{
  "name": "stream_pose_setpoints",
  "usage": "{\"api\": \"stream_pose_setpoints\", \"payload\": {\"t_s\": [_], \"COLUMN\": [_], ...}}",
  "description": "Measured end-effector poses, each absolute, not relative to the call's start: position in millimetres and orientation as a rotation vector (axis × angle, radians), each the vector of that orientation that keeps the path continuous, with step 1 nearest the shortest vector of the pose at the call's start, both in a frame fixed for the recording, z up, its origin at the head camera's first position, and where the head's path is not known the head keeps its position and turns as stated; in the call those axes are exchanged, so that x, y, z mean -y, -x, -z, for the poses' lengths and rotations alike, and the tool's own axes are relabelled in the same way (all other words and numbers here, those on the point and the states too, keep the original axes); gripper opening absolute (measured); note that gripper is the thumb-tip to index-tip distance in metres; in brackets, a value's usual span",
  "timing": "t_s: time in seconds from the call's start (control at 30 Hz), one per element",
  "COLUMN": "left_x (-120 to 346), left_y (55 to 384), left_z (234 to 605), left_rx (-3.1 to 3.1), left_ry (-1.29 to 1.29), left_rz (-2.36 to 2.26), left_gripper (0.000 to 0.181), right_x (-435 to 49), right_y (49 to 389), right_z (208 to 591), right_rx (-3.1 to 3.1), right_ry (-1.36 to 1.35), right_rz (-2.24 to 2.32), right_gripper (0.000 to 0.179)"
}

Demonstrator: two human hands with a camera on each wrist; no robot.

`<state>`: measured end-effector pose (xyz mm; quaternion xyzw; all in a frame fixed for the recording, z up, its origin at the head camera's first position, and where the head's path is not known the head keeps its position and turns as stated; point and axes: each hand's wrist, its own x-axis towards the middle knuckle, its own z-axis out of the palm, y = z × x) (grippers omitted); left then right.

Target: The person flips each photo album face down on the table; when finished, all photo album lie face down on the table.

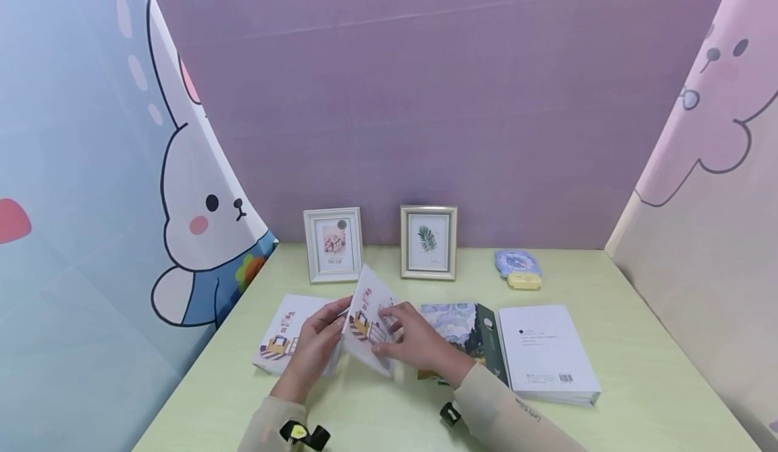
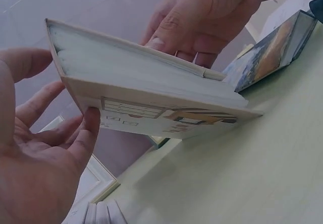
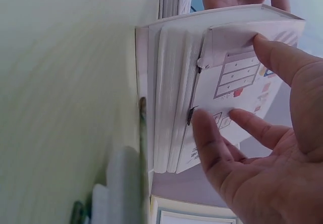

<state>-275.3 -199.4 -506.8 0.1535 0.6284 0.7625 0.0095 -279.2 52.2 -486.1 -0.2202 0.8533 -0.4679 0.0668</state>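
Observation:
A thick white album (image 1: 367, 327) with a yellow building printed on its cover is held upright and tilted above the table. My left hand (image 1: 316, 344) grips it by the spine, thumb on one side and fingers on the other. My right hand (image 1: 419, 340) touches the front cover with its fingertips, the fingers fairly straight. In the right wrist view, the album (image 3: 242, 77) shows a cover flap with small dark catches near the page edges. A similar white album (image 1: 282, 334) lies flat on the left, partly hidden by my left hand.
On the right lie a book with a painted landscape cover (image 1: 452, 323) and a white album back-side up (image 1: 541, 350). Two picture frames (image 1: 333, 244) stand at the back; a blue item (image 1: 516, 263) and a yellow case (image 1: 524, 281) sit at back right.

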Motion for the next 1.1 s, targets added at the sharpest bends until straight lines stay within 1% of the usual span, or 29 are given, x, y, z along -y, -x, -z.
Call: {"api": "stream_pose_setpoints", "payload": {"t_s": [0.17, 0.37, 0.63, 0.9, 1.1], "left_x": [202.1, 203.4, 204.4, 202.8, 201.5], "left_y": [275.2, 275.1, 277.5, 275.7, 276.5], "left_z": [506.3, 506.4, 511.0, 511.2, 510.6], "left_rx": [-1.905, -1.862, -1.774, -1.807, -1.880], "left_ry": [-0.559, -0.568, -0.729, -0.624, -0.641], "left_rz": [-2.357, -2.322, -2.310, -2.279, -2.249], "left_gripper": [0.045, 0.048, 0.059, 0.054, 0.053], "right_x": [-52.0, -52.3, -51.9, -52.4, -51.3], "right_y": [278.1, 275.7, 276.5, 279.4, 279.3], "right_z": [484.7, 482.1, 483.6, 485.5, 484.1], "right_rx": [-2.537, -2.549, -2.427, -2.337, -2.179], "right_ry": [0.723, 0.756, 0.757, 0.751, 0.743], "right_rz": [1.454, 1.440, 1.570, 1.644, 1.739], "right_gripper": [0.074, 0.076, 0.077, 0.078, 0.078]}}
